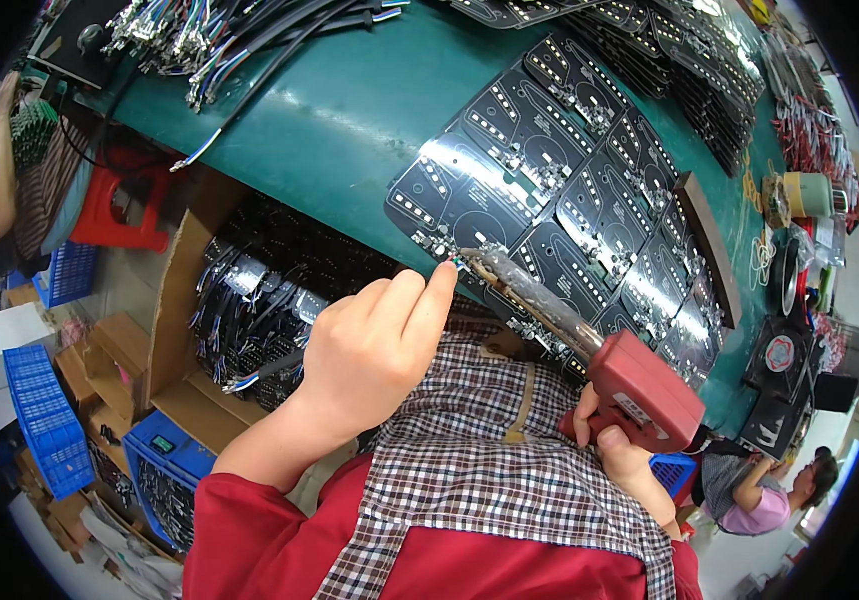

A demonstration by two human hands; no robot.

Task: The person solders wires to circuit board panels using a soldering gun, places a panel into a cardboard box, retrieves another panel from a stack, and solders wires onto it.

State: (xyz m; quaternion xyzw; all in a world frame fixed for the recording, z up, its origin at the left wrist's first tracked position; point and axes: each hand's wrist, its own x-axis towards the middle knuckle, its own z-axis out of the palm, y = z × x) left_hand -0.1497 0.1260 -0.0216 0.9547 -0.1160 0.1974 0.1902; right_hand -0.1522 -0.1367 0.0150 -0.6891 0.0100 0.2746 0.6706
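Note:
A panel of black circuit boards [559, 180] with rows of small light squares lies on the green table. Over its near left corner, my left hand [379, 335] is closed, fingertips pressed together at small coloured wire ends [457, 263] that touch or nearly touch the board. My right hand [614, 445] grips the handle of a red soldering gun [646, 392]. The gun's long metal barrel [539, 300] slants up and left across the panel, and its tip is close beside my left fingertips. Exactly what the tip touches is too small to tell.
A bundle of black cables [249, 40] lies at the far left of the green table [319, 150]. Stacked boards [689, 70] stand far right. Below the table edge, a cardboard box [174, 310] holds wired boards. A dark bar [706, 250] borders the panel. Other people sit nearby.

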